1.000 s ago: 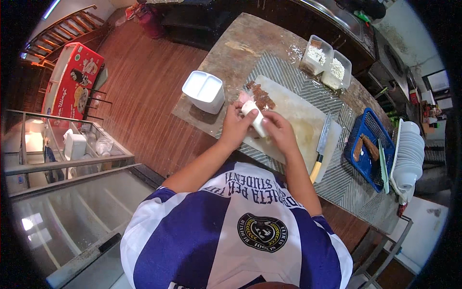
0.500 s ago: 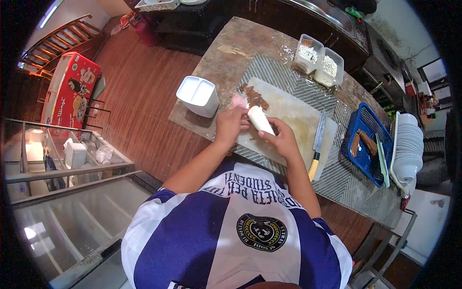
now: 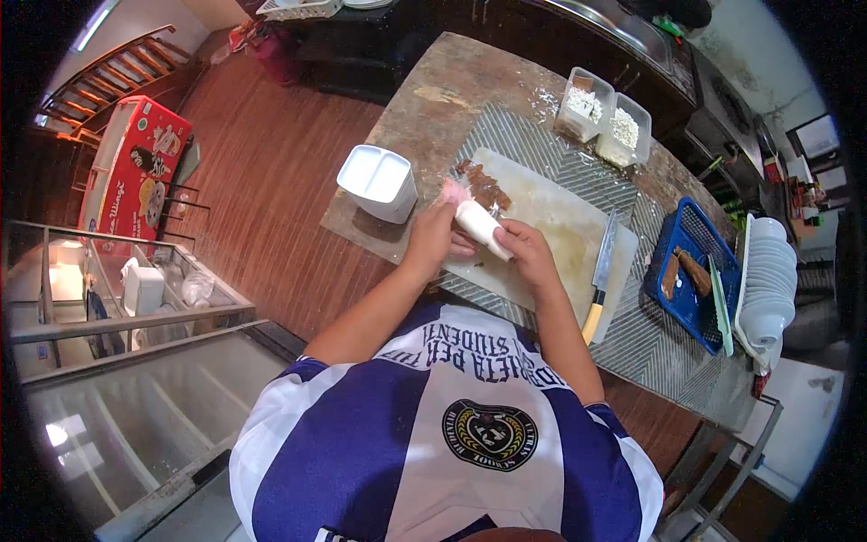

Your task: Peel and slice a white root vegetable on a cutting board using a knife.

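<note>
Since it looks slick, my right hand (image 3: 528, 253) clamps the smooth white root-like cylinder (image 3: 478, 223) at centre frame.
My left hand (image 3: 431, 237) is alongside; whether gripping, I cannot tell.

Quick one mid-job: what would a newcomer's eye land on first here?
Probably the bright white cylinder in the right hand, at picture centre above the pale cutting board, with the left hand beside it. Next, the yellow-handled knife on the board's right side. Farther right on the table, the blue basket stands out.
</note>
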Tool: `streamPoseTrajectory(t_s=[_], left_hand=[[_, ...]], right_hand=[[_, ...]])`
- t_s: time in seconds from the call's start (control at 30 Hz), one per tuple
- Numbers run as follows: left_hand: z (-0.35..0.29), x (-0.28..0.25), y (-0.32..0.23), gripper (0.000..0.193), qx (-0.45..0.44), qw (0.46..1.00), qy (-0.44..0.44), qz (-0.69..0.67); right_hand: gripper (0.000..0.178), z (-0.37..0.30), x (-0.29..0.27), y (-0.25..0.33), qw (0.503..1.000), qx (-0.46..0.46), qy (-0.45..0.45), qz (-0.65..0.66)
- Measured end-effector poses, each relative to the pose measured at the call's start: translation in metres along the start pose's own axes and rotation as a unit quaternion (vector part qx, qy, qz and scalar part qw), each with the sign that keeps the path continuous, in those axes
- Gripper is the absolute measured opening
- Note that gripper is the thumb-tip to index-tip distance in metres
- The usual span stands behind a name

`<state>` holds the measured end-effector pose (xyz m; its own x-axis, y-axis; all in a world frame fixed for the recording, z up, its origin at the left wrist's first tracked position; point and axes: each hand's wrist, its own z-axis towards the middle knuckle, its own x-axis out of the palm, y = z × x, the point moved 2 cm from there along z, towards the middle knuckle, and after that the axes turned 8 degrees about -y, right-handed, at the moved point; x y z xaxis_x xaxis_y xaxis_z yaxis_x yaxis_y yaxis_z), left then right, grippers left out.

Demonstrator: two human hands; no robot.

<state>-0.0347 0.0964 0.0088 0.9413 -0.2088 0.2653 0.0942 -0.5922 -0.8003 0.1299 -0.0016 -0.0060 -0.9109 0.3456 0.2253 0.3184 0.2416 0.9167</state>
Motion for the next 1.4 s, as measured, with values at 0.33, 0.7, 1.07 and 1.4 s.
streamPoseTrajectory(t_s=[0.33, 0.7, 1.07, 1.4], left_hand=[[0.004, -0.014, -0.013, 0.022, 0.062, 0.994, -0.056, 0.069], [0.010, -0.013, -0.006, 0.022, 0.029, 0.999, -0.007, 0.013], [0.006, 0.001, -0.002, 0.024, 0.095, 0.966, 0.131, 0.203], [-0.004, 0.000, -0.013, 0.017, 0.197, 0.945, 0.071, 0.250]], right_hand=[[0.028, 0.011, 0.016, 0.006, 0.990, 0.072, -0.057, 0.107], [0.049, 0.017, 0.011, 0.005, 0.905, 0.203, 0.082, 0.365], [0.054, 0.020, 0.016, 0.001, 0.929, 0.138, 0.036, 0.343], [0.043, 0.022, 0.022, -0.005, 0.930, 0.077, -0.017, 0.360]])
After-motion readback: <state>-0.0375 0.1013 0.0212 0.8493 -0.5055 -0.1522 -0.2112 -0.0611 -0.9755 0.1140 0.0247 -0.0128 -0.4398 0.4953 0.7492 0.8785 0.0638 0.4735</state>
